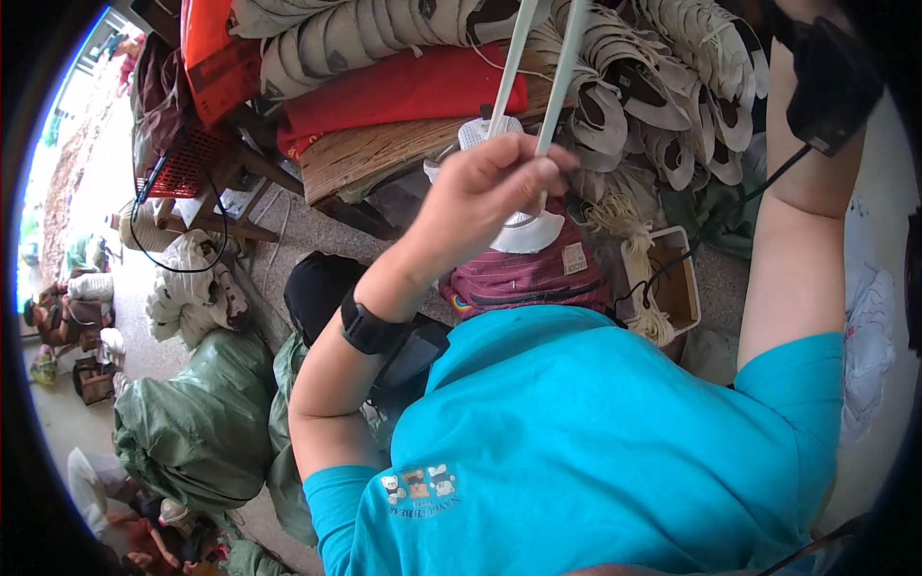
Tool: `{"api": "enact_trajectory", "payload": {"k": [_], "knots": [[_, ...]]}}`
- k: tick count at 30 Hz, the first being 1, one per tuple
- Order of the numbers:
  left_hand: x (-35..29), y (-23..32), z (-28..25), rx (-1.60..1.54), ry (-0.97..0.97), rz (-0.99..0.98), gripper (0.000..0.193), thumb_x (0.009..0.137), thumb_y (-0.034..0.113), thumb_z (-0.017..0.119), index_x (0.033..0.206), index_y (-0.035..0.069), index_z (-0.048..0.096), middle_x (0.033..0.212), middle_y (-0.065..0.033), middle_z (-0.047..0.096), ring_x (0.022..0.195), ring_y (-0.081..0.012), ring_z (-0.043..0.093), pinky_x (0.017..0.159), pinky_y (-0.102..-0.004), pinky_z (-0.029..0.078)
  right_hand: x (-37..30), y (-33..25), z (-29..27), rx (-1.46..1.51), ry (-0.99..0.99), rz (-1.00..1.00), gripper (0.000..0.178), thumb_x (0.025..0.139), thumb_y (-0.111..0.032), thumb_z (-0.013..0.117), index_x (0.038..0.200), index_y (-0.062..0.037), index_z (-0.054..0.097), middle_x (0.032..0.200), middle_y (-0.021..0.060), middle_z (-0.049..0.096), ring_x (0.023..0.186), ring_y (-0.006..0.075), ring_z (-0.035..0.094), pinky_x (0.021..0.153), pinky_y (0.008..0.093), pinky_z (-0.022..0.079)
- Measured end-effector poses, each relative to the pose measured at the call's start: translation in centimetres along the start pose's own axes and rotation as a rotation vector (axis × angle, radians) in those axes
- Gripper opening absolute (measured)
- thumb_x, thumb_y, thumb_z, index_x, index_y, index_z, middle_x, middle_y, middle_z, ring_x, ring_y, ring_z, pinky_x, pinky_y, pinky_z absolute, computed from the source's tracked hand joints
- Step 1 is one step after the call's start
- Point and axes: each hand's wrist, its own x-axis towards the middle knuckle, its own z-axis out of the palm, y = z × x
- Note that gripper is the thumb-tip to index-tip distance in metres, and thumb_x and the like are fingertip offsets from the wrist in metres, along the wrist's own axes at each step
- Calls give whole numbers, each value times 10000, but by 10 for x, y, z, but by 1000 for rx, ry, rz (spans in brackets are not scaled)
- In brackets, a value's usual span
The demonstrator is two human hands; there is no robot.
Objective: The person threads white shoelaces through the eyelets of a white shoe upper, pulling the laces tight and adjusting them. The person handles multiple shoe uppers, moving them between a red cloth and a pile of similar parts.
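My left hand (504, 182) is closed around two strands of a pale flat shoelace (562, 82), which run up past the top edge of the view. Directly behind and below that hand lies a white shoe upper (528, 236), over the maroon cloth (533, 274) on my lap; the hand covers much of it. My right forearm (816, 86) reaches up at the right with a black strapped device on it. Its hand lies beyond the picture's edge, so its fingers do not show.
A wooden bench (360, 158) carries a red cloth bundle (384, 106) and rows of nested grey-beige shoe uppers (663, 77). A bin (684, 288) with hanks of cream laces (645, 298) stands by my right side. Green sacks (197, 422) and bundled white pieces (187, 283) lie leftward.
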Motion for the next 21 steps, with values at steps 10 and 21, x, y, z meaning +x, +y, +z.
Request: {"api": "enact_trajectory", "payload": {"k": [10, 21], "knots": [[-25, -23, -100, -558, 495, 141, 280, 1057, 263, 468, 1035, 36, 629, 828, 5, 556, 654, -78, 431, 605, -225, 355, -122, 95, 29, -250, -452, 269, 98, 929, -114, 647, 1018, -72, 639, 876, 2, 597, 748, 110, 590, 676, 264, 512], [-77, -44, -108, -583, 631, -48, 275, 1059, 247, 454, 1080, 19, 605, 811, -4, 544, 636, -71, 414, 584, -220, 353, -214, 137, 74, -427, -415, 82, 160, 799, -67, 667, 931, -36, 581, 954, 113, 557, 921, 322, 580, 797, 416, 492]]}}
